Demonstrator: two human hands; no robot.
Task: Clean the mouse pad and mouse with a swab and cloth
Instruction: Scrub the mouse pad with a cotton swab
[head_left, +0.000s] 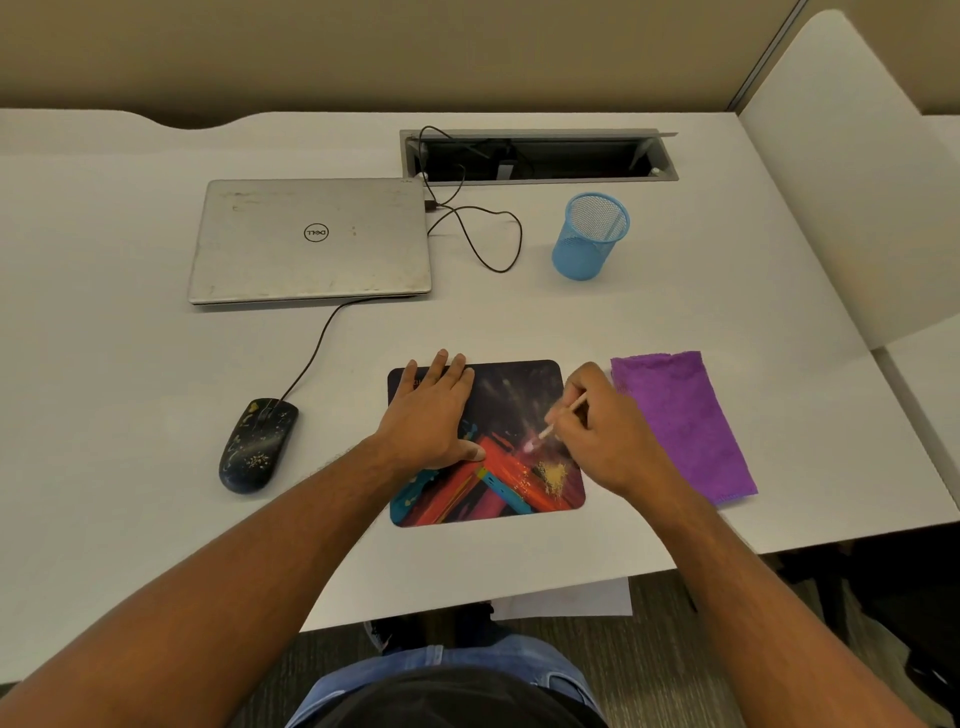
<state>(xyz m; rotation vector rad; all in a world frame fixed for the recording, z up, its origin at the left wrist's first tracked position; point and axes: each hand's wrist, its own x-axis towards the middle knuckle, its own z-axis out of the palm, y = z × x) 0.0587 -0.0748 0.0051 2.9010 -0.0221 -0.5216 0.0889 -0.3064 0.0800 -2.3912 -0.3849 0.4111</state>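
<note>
A colourful mouse pad (511, 395) lies on the white desk, with a patch of yellow crumbs (555, 475) near its lower right. My left hand (431, 415) lies flat on the pad's left half, fingers straight, pressing it down. My right hand (597, 431) pinches a thin swab (545, 431), whose white tip touches the pad just above the crumbs. A black wired mouse (257, 444), speckled with yellow bits, sits to the left of the pad. A folded purple cloth (685, 415) lies to the right of the pad, partly under my right wrist.
A shut silver laptop (311, 239) lies at the back left, its cable looping to an open cable tray (540, 156). A blue mesh pen cup (589, 236) stands behind the cloth. A white divider panel (841, 171) bounds the right side. The desk's front edge runs just below the pad.
</note>
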